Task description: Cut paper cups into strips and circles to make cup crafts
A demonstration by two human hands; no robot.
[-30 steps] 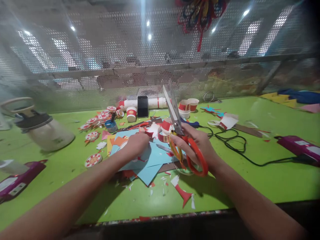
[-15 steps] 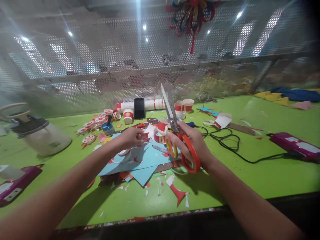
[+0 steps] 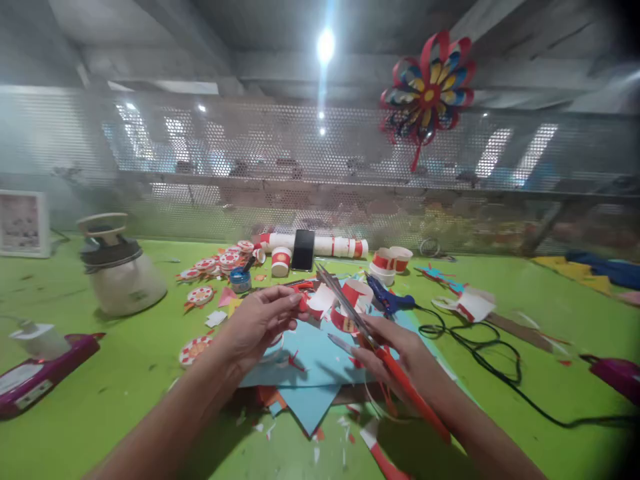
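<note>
My left hand (image 3: 265, 319) is closed, its thumb and fingertips pinching a red-and-white paper piece (image 3: 318, 301) that looks cut from a paper cup. My right hand (image 3: 400, 350) grips a pair of scissors (image 3: 349, 303) with orange handles. Their blades point up and left, close to the paper piece. Behind the blades a curled red-and-white cup strip (image 3: 357, 293) stands on light blue paper sheets (image 3: 313, 350). A pen-like pointed thing (image 3: 340, 343) shows partly beside my right fingers.
A blue glue gun (image 3: 389, 297) with a black cord lies right of the sheets. Paper cups (image 3: 281, 261), a phone (image 3: 303, 250) and a blue jar (image 3: 241, 280) stand behind. Purple power strips (image 3: 50, 373) lie at the sides. A squat container (image 3: 123, 273) stands left.
The view has tilted up and shifted. My right hand has turned the scissors, so the blades slant left towards the paper piece. My left hand keeps its pinch.
</note>
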